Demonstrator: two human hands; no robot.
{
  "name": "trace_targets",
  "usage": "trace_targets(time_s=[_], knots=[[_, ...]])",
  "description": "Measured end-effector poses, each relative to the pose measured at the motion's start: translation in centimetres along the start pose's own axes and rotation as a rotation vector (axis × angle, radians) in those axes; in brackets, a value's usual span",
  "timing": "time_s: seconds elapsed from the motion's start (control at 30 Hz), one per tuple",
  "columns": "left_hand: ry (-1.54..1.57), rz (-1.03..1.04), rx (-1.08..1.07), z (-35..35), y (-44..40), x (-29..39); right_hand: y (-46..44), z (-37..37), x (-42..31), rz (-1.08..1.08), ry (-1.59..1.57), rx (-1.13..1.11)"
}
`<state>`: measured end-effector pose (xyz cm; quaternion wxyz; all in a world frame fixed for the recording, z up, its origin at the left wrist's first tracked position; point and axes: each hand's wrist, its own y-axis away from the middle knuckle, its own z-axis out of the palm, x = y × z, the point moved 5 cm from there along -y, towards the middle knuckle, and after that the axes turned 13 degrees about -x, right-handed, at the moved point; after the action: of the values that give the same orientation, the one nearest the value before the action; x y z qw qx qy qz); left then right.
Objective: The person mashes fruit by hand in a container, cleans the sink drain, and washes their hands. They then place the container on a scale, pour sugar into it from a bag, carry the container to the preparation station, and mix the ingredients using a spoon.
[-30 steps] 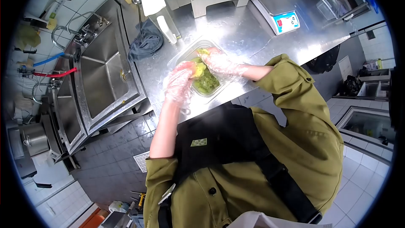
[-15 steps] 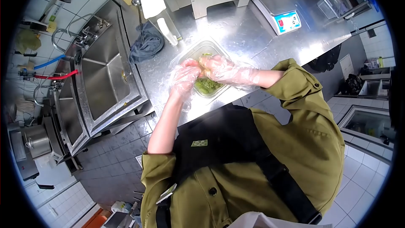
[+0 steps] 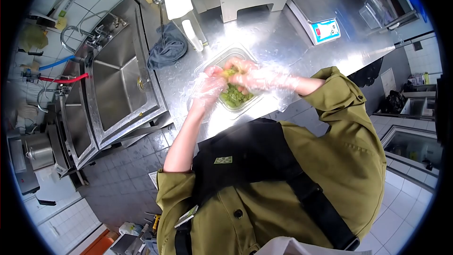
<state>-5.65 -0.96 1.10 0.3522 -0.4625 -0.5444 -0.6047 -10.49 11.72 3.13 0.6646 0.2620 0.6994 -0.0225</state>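
Note:
Both my hands wear clear plastic gloves and meet over a clear rectangular container (image 3: 251, 53) on the steel counter. Green leafy lettuce (image 3: 234, 97) lies in its near end. My left hand (image 3: 211, 82) has its fingers closed on a piece of the greens at the container's left side. My right hand (image 3: 243, 73) is curled round the same greens (image 3: 230, 72), its fingers touching those of the left. The gloves hide part of the piece between them.
A digital scale (image 3: 325, 30) stands at the back right of the counter (image 3: 264, 28). Left of the container lie a grey cloth (image 3: 169, 47) and a white-handled object (image 3: 192, 35). A double steel sink (image 3: 118, 89) is further left.
My right hand has turned and its fingers have curled in, with greens now showing between both hands. The view has shifted slightly.

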Motion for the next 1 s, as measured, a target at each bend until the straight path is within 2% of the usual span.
trace_targets(time_s=[0.07,0.17,0.27,0.37,0.47,0.5,0.57,0.67,0.7,0.77,0.8,0.9,0.97,1.0], knots=[[-0.081,-0.014,0.013,0.7,0.2,1.0,-0.1,0.2,-0.3,-0.082,0.328,0.001],[-0.096,0.017,0.004,0.8,-0.1,0.5,-0.5,0.6,0.1,-0.034,0.579,0.019],[-0.136,0.061,-0.034,0.5,-0.9,-1.1,-1.0,1.3,0.0,-0.027,0.692,-0.013],[-0.192,0.071,-0.015,0.3,-1.1,-1.4,-1.7,1.6,0.5,-0.303,0.798,-0.039],[-0.212,0.079,-0.021,0.2,-1.2,-1.5,-2.0,1.6,0.5,-0.26,0.917,-0.064],[-0.216,0.084,-0.03,0.2,-1.3,-1.5,-2.2,1.4,0.8,-0.309,0.951,-0.025],[-0.375,0.056,0.023,0.7,-0.9,-0.4,-2.3,1.5,1.2,-0.405,1.014,0.054],[-0.484,0.044,0.047,0.8,-0.7,0.0,-2.4,0.6,0.7,-0.2,0.878,-0.043],[-0.498,0.045,0.047,0.8,-0.6,0.0,-2.4,0.1,0.9,-0.212,0.885,0.033],[-0.475,0.133,0.102,0.5,-0.3,0.0,-2.0,-0.8,1.2,-0.239,0.9,0.183],[-0.463,0.173,0.131,0.2,0.1,0.0,-1.7,-1.3,1.6,-0.171,0.91,0.166],[-0.275,0.14,0.112,-2.3,2.3,1.3,-1.0,-1.5,0.2,-0.21,0.961,0.137],[-0.355,0.16,0.289,-6.5,4.2,1.0,-1.2,-1.9,0.4,-0.304,1.03,0.138],[-0.115,0.173,0.413,-10.9,6.1,1.2,-1.1,-1.9,0.4,-0.302,1.013,0.106]])
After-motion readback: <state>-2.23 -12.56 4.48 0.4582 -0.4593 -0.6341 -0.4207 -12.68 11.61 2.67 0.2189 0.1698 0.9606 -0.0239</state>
